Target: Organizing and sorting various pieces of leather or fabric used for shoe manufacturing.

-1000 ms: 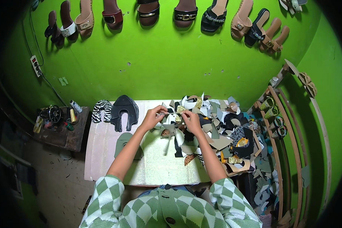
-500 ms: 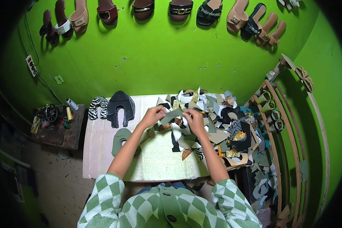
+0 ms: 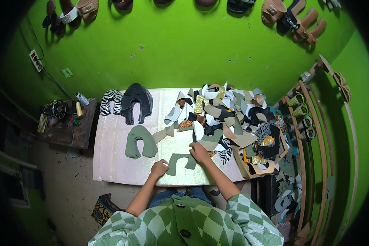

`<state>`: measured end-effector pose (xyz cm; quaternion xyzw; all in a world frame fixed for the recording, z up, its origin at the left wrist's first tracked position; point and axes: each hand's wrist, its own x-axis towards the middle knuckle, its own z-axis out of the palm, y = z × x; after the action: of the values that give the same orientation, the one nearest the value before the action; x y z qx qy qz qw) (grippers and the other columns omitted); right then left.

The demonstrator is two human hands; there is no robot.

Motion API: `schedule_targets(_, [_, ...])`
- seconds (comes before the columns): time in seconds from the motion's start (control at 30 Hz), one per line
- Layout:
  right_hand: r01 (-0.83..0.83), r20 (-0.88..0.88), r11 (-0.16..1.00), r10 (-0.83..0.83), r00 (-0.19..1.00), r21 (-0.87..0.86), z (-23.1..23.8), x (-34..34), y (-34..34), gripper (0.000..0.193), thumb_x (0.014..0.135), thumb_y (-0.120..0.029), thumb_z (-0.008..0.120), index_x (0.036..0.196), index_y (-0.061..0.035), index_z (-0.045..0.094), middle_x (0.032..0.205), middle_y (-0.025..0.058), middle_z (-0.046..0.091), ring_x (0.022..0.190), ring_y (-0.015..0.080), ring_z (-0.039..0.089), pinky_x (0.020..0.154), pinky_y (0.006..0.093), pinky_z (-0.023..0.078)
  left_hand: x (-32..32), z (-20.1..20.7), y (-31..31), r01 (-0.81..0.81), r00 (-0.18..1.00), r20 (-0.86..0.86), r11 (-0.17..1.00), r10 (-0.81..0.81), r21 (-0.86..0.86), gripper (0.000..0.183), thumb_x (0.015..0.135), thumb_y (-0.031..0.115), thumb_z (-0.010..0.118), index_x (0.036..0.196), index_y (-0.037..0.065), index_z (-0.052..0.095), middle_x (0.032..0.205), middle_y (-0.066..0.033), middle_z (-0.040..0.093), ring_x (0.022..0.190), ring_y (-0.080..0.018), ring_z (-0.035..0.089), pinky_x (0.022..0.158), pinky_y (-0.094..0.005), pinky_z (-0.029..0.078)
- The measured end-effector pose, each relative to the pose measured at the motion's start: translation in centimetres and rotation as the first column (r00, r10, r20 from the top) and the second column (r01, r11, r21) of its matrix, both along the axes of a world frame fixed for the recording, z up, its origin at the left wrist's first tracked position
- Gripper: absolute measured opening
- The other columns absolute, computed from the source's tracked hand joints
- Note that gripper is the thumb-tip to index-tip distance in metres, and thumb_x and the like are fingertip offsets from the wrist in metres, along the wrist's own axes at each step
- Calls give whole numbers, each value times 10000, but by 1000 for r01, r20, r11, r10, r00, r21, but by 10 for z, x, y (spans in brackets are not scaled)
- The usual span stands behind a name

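A green arch-shaped cut piece, like thin leather or fabric, is spread low over the near middle of the table. My left hand is closed at its left edge, fingertips pinched together there. At its upper right corner, my right hand has its fingers bent down against the piece, partly hiding that corner. To the left lies a stack of similar green horseshoe-shaped pieces. Behind it are a black horseshoe-shaped stack and a zebra-striped one.
A heap of mixed offcuts covers the right side of the table. A small dark side table with thread spools stands at left. Wooden racks with sandals are at right; more sandals hang on the green wall.
Both hands have come down toward me from the offcut heap, bringing a green piece with them. It now shows its full arch shape. The head view has shifted slightly.
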<state>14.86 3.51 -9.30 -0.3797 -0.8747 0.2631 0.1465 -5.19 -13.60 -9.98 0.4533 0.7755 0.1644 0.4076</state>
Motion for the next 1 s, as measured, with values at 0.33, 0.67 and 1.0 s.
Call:
schedule_targets(0.33, [90,278,950,-4,961,-300,19,18,-39,605,710,-329,735,1171,-32,478,901,149,620,829,287,612,713,366,488,25,11,44,-80,972,-192,956,139,283,387,692,173,749,1020,97,560,944,-79,609,875,-257,608,727,-369,478])
schedule_targets(0.67, [33,265,982,18,964,-188,21,20,-32,365,760,-171,649,1115,-173,566,954,139,544,918,328,573,757,422,479,32,7,37,-155,962,-168,940,213,304,270,711,117,722,921,127,553,958,-73,553,884,-282,598,713,-404,478])
schedule_targets(1.0, [422,-11,891,-426,904,165,31,-5,42,391,715,-95,664,1084,-66,540,1026,155,512,1012,334,503,852,408,426,23,18,40,-221,962,-62,894,265,389,245,735,106,689,941,109,557,958,-81,546,841,-261,599,698,-377,478])
